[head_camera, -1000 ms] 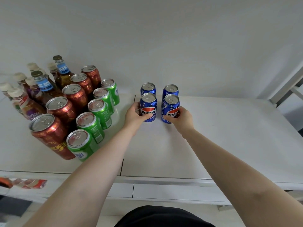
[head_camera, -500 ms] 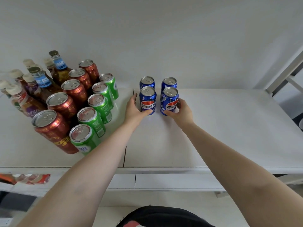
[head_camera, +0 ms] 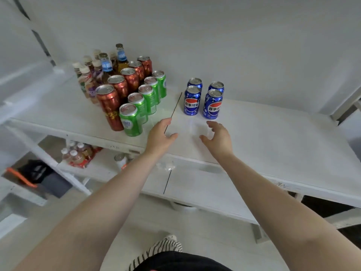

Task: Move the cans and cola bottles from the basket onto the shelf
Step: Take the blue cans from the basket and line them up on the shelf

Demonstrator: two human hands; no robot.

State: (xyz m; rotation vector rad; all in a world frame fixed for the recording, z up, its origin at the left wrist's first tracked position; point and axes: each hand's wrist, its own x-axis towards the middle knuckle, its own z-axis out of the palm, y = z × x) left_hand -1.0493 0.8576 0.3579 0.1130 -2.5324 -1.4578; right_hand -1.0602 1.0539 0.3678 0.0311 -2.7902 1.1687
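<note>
Both hands, left (head_camera: pixel 160 134) and right (head_camera: pixel 218 136), are hovering empty, fingers relaxed, near the four blue cans (head_camera: pixel 204 98) standing on the shelf (head_camera: pixel 273 133). Next cans: grip mid-body, set upright alongside.

The two front blue cans carry readable print: the left one (head_camera: pixel 192 100) shows the red, white and blue Pepsi roundel with the white Chinese characters 百事可乐 across its middle, and the right one (head_camera: pixel 212 104) shows the same roundel with only 百事可 in sight before the curve hides the rest. The red cans (head_camera: pixel 109 102), the green cans (head_camera: pixel 130 120) and the blue neck labels on the bottles (head_camera: pixel 106 65) bear markings too blurred to read.
</note>
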